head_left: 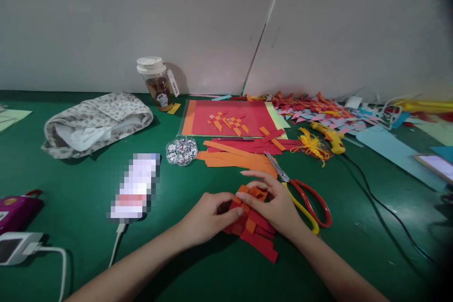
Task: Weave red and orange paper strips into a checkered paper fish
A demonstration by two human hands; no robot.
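A woven piece of red and orange paper strips (250, 226) is held low over the green table, its loose red ends pointing toward me. My left hand (209, 217) pinches its left edge between thumb and fingers. My right hand (278, 200) grips the upper right part, thumb on top, with some fingers stretched beyond it. Just past my hands lie flat orange strips (230, 159) and red strips (244, 145). Scissors with red and yellow handles (300, 193) rest beside my right hand, blades slightly apart.
Behind are red sheets (230, 118) with two woven fish, and a cup (157, 85). At left lie a cloth pouch (99, 122), a phone (136, 186) and a power bank (17, 247). A clear case (181, 151) sits centrally; yellow string (311, 145) and a glue gun (331, 138) lie right.
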